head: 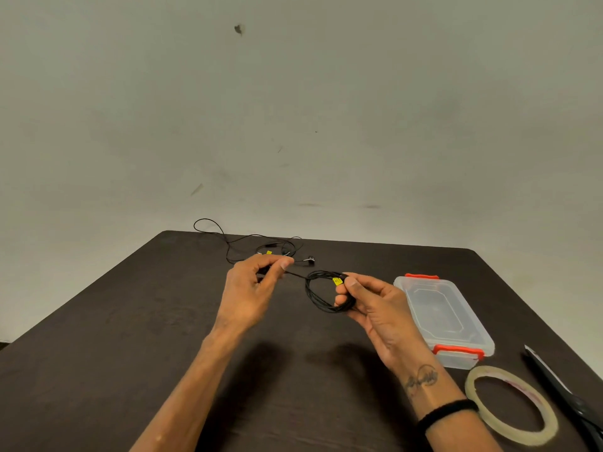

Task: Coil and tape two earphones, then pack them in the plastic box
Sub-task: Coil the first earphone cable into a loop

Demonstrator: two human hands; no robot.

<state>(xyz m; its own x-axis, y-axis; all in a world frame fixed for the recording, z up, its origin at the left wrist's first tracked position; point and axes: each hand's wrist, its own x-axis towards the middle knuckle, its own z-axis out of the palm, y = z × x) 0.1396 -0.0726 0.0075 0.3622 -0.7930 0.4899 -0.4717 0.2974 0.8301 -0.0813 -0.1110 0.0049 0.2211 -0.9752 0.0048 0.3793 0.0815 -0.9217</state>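
From the head view, the right hand (375,305) holds a black coiled earphone (326,293) above the surface, its thumb and fingers pinched round one side of the loops near a small yellow tag (337,281). That pinch looks meant to keep the turns stacked so they do not spring apart. The left hand (253,285) is raised just to the left, fingers curled and thumb pressed against them, gripping the free end of the same cord. A short stretch of cord (295,274) runs taut between the two hands — likely kept under light tension so the last length can be wound on neatly. By my reading the first coil is nearly done and no tape is on it yet.

The second earphone (257,246) lies loose and uncoiled at the far edge of the surface, well apart from the hands, one loop of it hanging past the edge against the wall (293,109).

To the right sits the plastic box (447,318), clear with red clips at both ends; its lid seems to be on, so it would need opening before packing. Nearer the person lie a roll of clear tape (512,402) and, just beside it at the right edge, black scissors (561,389) — all within reach of the right hand.

The surface (130,337) is dark brown with a faint grain. Behind it rises a plain pale wall with a few scuffs and one small dark mark high up.
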